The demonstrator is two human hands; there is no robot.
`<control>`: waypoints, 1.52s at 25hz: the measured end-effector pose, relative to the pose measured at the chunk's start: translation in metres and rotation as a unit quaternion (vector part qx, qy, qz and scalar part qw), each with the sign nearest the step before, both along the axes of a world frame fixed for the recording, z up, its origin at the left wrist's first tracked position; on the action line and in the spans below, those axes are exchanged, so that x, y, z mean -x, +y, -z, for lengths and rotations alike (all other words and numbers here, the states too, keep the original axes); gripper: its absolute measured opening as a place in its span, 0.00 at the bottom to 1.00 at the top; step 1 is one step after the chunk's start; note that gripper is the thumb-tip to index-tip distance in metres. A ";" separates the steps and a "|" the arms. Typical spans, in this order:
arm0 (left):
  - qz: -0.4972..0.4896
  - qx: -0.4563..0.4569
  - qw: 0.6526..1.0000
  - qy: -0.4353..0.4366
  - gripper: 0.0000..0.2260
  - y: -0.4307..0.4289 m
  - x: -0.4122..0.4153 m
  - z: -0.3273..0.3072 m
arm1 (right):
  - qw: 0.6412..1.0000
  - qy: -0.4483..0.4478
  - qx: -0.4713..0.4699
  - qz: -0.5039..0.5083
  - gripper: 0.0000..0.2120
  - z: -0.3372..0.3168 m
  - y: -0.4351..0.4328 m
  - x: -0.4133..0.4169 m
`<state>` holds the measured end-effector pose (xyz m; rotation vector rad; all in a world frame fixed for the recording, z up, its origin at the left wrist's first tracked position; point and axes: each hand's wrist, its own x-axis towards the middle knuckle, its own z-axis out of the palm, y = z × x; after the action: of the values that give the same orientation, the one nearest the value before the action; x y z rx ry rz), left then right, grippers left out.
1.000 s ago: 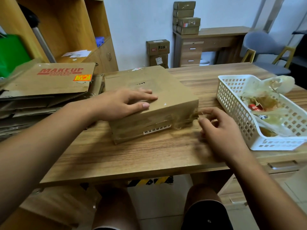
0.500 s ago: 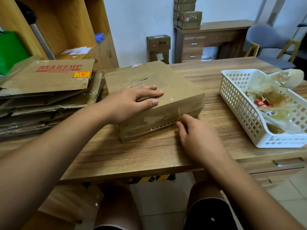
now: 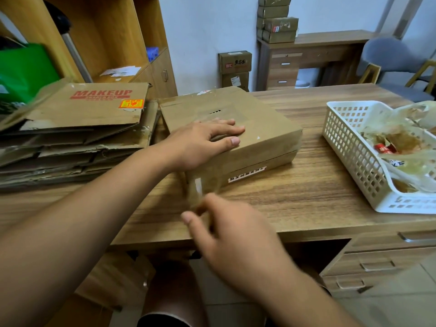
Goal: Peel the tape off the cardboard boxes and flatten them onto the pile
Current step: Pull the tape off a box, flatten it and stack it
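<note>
Wooden desk (image 3: 295,199) filled the view, its near edge running under the right wrist. At far left the pile of flattened cardboard (image 3: 77,128) sat almost against the cardboard box (image 3: 264,128), with only a thin gap between them. The left hand (image 3: 200,142) lay flat on the box's top, fingers straight and pressing. A strip of clear tape (image 3: 197,190) stretched from the box's near left corner to the blurred right hand (image 3: 236,237), which pinched it between thumb and fingertips. Bare desk separated the box from the white basket (image 3: 349,147) of tape scraps. Half a second earlier the right hand had touched the box's front; it had since pulled back toward the desk edge.
</note>
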<state>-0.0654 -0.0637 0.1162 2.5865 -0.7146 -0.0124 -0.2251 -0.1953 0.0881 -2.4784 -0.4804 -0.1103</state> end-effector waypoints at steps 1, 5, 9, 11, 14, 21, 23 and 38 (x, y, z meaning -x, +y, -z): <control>-0.001 0.026 1.000 0.004 0.25 0.001 0.000 0.002 | 0.999 0.003 -0.013 0.047 0.21 0.001 -0.014 -0.006; 0.003 0.115 0.993 0.012 0.13 0.008 0.003 -0.002 | 0.980 0.019 -0.091 0.177 0.21 0.011 -0.064 -0.040; 0.038 0.051 0.998 0.022 0.13 0.027 0.016 -0.014 | 0.971 0.015 -0.122 0.207 0.22 0.021 -0.088 -0.064; 0.047 0.009 0.998 0.032 0.16 0.031 0.022 -0.015 | 0.967 0.019 -0.153 0.203 0.24 0.023 -0.085 -0.068; 0.035 -0.028 0.999 0.013 0.17 0.026 0.026 -0.011 | 0.957 0.032 -0.216 0.190 0.25 0.027 -0.070 -0.071; 0.017 -0.068 0.998 0.003 0.19 -0.003 0.024 -0.005 | 0.922 -0.055 -0.320 0.208 0.07 0.034 -0.052 -0.066; 0.004 -0.070 0.997 -0.010 0.20 -0.011 0.022 -0.004 | 0.941 -0.083 -0.283 0.167 0.08 0.032 -0.045 -0.052; 0.023 0.058 0.997 0.038 0.18 -0.010 0.017 -0.004 | 0.960 -0.049 -0.275 -0.025 0.09 0.020 -0.010 0.001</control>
<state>-0.0821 -0.0734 0.1205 2.4454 -0.7249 -0.0820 -0.2261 -0.2054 0.0677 -1.9196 -0.4774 -0.3044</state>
